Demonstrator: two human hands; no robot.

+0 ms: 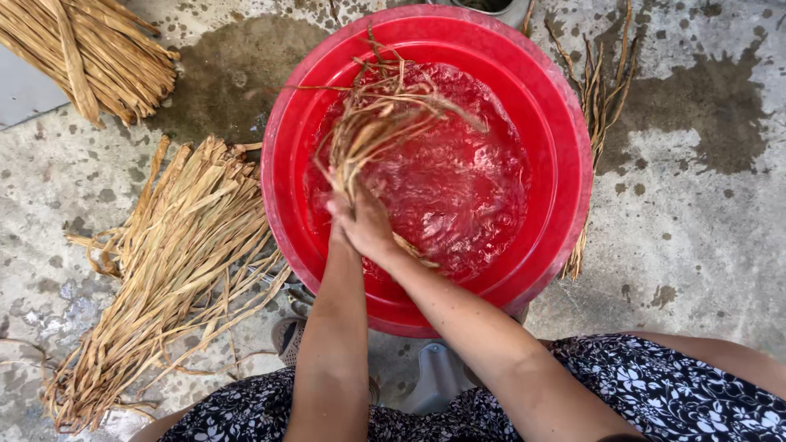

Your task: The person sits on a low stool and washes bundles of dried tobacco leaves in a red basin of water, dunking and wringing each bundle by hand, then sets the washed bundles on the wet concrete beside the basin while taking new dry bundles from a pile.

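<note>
Both hands clench one bunch of wet, tan dried leaf strips (372,127) over the rippling water in a red plastic basin (565,164). The right hand (368,225) wraps the gathered end; the left hand (337,237) sits mostly hidden behind it, fingers closed on the same bunch. The strips fan up and away from the person, tips frayed and splayed. More dry strips (172,262) lie on the wet concrete floor (688,221) left of the basin.

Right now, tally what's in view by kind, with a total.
Red basin of water: 1
Bundles of dried tan strips: 4: one clasped over the basin by both the left hand and the right hand, one top left, one left of the basin, one at its right
Total: 5
</note>
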